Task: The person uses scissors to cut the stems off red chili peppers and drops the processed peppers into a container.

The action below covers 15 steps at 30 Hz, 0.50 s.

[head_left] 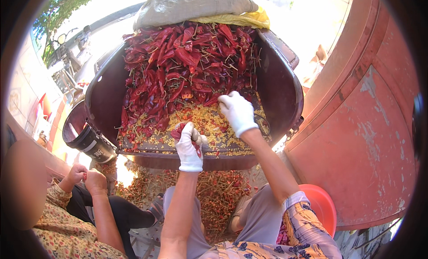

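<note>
A large heap of dried red peppers (191, 58) fills the dark metal cart bed (278, 81), with yellow seeds (203, 114) strewn along its near part. My left hand (190, 147), in a white glove, is closed round dried red pepper; pieces show above the thumb and below the fingers. It is held over the cart's near edge. Farther forward and to the right, my right hand (238, 112), also gloved in white, reaches to the front of the heap. Its fingers are curled together against a dried red pepper (212, 99); the fingertips are partly hidden.
A dark bucket (96, 145) hangs or stands at the cart's left corner. At the left, another person's bare hands (89, 176) hold something small and red. Stems and scraps (218, 201) cover the ground. A red basin (318, 205) and a red metal panel (352, 156) are at the right.
</note>
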Motion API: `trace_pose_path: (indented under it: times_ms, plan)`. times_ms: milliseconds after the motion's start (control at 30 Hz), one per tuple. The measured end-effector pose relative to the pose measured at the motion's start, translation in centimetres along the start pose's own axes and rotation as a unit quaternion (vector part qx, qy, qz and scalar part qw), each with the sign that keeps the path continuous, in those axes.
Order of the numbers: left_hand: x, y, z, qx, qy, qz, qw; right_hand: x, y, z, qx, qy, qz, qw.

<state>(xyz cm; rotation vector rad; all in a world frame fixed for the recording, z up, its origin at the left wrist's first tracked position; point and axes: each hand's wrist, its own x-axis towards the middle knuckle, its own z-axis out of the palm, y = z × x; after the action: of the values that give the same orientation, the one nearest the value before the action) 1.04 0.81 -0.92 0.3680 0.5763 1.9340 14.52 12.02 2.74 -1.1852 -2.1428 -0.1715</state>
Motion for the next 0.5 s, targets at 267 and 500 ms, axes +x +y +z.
trace_pose_path:
  times_ms: [267,500]
  plan:
    - [0.5,0.2,-0.5,0.101,-0.008,-0.020,0.995,1.7,-0.2,4.5,0.092,-0.028,0.001,0.995]
    - [0.7,0.6,0.1,0.082,-0.007,-0.081,0.993,-2.4,-0.1,2.3,0.400,0.057,0.020,0.914]
